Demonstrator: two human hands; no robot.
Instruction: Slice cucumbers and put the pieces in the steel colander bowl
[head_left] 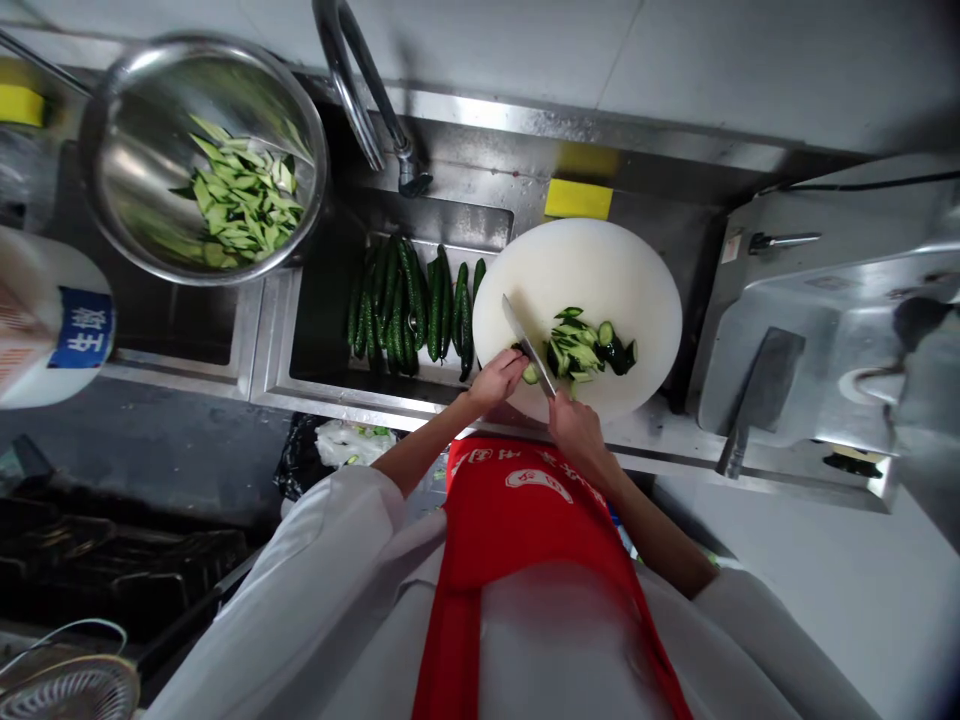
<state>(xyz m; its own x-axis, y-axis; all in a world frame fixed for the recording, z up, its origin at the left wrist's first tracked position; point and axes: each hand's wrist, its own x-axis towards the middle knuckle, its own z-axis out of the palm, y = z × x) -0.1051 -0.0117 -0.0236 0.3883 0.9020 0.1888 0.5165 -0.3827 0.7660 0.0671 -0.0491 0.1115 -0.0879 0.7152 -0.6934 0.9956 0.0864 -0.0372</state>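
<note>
Green cucumber lies on the white board beside the knife, the left hand closed on it and the right hand wrapped round the handle, so tucked-back fingers and even, slanted strokes should serve best.

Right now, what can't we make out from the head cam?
All in the head view:
- Knife handle: mostly hidden by the right hand.
- Cucumber piece: partly covered by the left hand.
- Cucumbers in the sink: exact count unclear, they overlap.
- Tub: cut off by the left edge.
- Fan: cut off by the bottom edge.
</note>
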